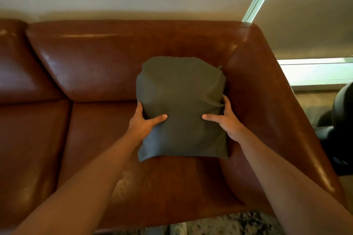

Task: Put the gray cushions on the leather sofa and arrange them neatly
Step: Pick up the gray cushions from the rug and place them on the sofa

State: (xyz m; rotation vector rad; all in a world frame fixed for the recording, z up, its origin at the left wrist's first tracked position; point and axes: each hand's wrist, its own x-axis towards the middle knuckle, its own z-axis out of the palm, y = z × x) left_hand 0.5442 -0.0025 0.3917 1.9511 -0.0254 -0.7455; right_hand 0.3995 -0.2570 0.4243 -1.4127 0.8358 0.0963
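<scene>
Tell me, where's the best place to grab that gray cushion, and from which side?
By its two side edges, low down, one hand from each side, as the left hand and right hand do now. The cushion is wide, soft and saggy, so a one-sided grip would probably let it flop; thumbs on the front and fingers behind keep it upright over the sofa.

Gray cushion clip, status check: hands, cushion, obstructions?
Left hand and right hand: grip shut on gray cushion, one per side. Cushion over leather sofa, by right armrest. Nothing in the way.
</scene>
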